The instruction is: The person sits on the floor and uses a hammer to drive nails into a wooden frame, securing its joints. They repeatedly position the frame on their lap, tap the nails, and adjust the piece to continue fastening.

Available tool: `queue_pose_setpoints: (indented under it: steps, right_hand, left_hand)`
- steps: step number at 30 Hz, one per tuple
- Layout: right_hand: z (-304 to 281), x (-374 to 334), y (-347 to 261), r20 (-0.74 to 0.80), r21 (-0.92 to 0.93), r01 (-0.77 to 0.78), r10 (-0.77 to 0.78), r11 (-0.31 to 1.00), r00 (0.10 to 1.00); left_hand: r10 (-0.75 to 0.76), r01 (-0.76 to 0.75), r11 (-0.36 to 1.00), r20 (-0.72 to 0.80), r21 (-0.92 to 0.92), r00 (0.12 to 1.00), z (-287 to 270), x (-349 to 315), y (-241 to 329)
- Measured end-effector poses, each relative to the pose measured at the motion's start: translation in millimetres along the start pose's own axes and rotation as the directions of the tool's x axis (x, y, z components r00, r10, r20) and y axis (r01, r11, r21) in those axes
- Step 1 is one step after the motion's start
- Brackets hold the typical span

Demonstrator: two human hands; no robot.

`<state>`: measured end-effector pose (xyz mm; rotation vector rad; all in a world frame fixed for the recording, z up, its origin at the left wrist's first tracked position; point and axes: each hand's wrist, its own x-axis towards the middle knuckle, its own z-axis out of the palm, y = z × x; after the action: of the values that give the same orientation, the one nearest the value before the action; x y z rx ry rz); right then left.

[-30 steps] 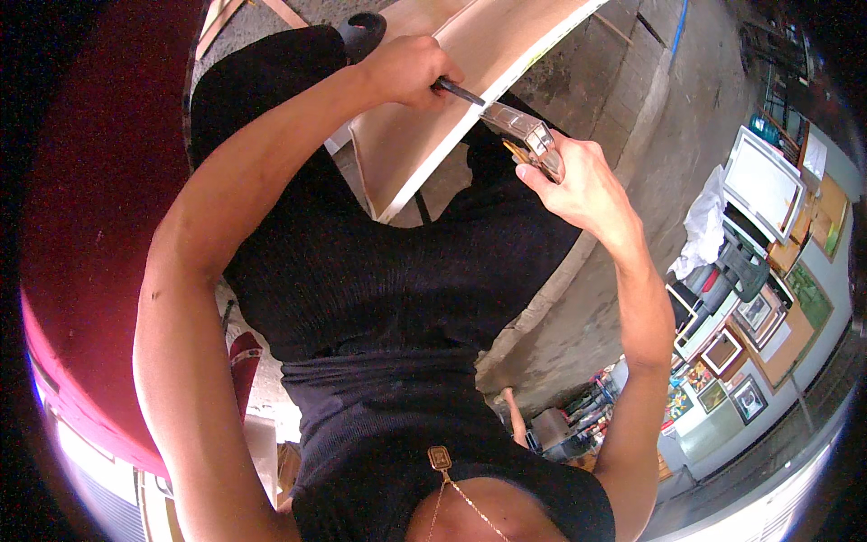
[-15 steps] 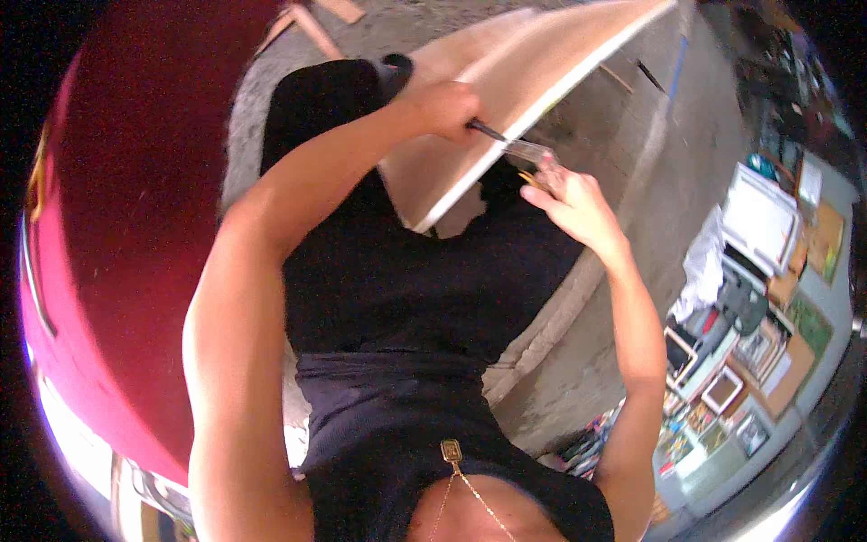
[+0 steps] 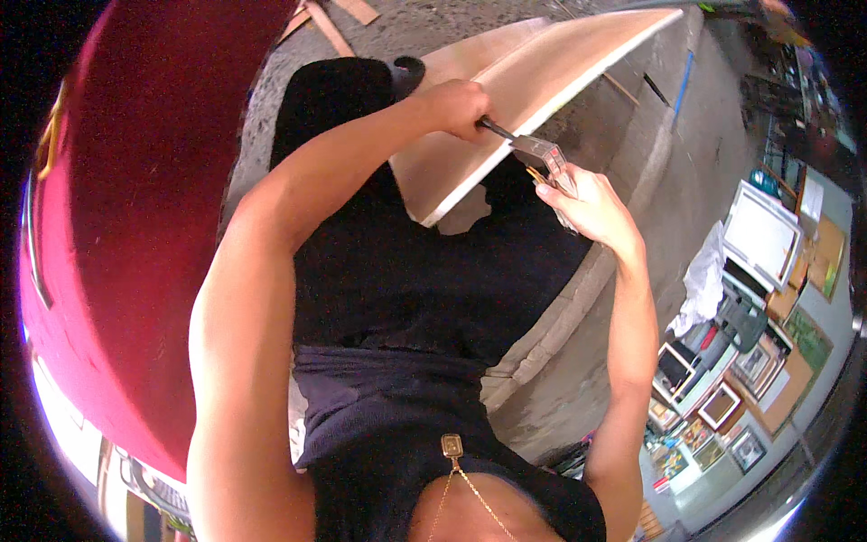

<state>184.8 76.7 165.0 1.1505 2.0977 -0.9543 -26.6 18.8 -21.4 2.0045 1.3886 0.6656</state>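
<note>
My left hand (image 3: pixel 462 108), closed, grips the dark, slim handle (image 3: pixel 497 128) of a tool over a pale wooden board (image 3: pixel 517 99). The handle points toward a flat grey rectangular piece (image 3: pixel 536 150) with small red marks at its far end. Whether the two are joined I cannot tell. At that marked end my right hand (image 3: pixel 591 206) is closed, with the thumb pressed in and a thin yellow-orange strip (image 3: pixel 535 173) showing beside the fingers. What else it holds is partly hidden. The board stands tilted at my black-clothed legs, its narrow white edge toward the right.
A dark red surface (image 3: pixel 153 235) fills the left. Wood strips (image 3: pixel 330 29) lie on the rough floor ahead. A blue rod (image 3: pixel 684 79) is at the upper right. Frames, a white tray (image 3: pixel 759 226) and a plastic bag (image 3: pixel 703 287) crowd a surface at the right.
Both hands and the grey piece have shifted slightly right and down in the picture. The grey piece's broad face shows more plainly. Both hands keep their grip.
</note>
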Motion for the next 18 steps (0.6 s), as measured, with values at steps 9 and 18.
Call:
queue_pose_setpoints:
  steps: [9, 18]
  right_hand:
    - [49.8, 46.3, 39.3, -0.724, 0.515, 0.477, 0.063, 0.712, 0.687]
    - [105.9, 81.6, 22.8, -0.707, 0.680, 0.557, 0.223, 0.476, 0.671]
  left_hand:
    - [-0.078, 0.075, 0.995, 0.043, 0.064, 0.996, -9.3, 0.3, 7.9]
    - [-0.016, 0.016, 0.996, -0.003, 0.090, 1.000, -15.4, -4.4, 8.7]
